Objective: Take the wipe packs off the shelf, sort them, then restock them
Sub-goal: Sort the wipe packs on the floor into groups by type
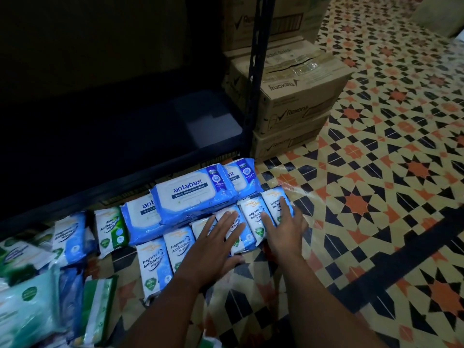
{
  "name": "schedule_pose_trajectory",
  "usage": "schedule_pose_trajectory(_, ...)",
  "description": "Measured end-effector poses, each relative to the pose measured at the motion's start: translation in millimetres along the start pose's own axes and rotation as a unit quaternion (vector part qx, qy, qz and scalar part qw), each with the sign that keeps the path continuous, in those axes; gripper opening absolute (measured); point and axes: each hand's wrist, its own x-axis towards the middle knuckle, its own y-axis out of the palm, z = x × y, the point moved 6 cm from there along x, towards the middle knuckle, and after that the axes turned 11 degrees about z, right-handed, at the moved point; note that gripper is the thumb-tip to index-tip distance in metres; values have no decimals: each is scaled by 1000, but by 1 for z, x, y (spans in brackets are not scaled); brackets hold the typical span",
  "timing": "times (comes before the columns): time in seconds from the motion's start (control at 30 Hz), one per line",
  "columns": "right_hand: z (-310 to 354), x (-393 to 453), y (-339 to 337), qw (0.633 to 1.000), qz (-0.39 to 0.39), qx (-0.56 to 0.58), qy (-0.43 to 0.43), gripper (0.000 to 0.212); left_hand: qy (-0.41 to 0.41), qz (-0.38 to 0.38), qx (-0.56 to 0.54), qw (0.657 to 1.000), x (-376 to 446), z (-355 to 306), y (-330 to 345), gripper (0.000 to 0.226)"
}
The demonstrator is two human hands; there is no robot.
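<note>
A row of small white-and-blue fragrance-free antibacterial wipe packs point(160, 259) lies on the tiled floor in front of the dark shelf point(105, 136). My left hand point(218, 249) lies flat with spread fingers on the middle packs of that row. My right hand point(283, 227) rests with straight fingers on the rightmost packs point(273, 199). Behind the row sit larger blue antabax packs point(190, 194), one stacked on others. A green pine wipe pack point(110, 229) stands to their left.
More green, teal and blue packs point(37, 285) lie heaped at the lower left. Stacked Rexona cardboard boxes point(296, 96) stand right of the black shelf post point(256, 71). Patterned floor tiles point(376, 197) spread to the right.
</note>
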Motion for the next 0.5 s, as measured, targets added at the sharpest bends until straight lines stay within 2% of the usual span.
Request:
schedule_pose_trajectory(0.13,-1,2,-6,1000,0,-16,-11,63,13,11,-20,1000,3,2,-1,76)
schedule_pose_trajectory(0.27,-2,3,-6,999,3,-42,-18,63,18,-21,-18,999,7,2,1,64)
schedule_pose_trajectory(0.5,-1,4,-5,999,-8,-41,-35,60,-47,-36,0,998,23,-11,-6,44)
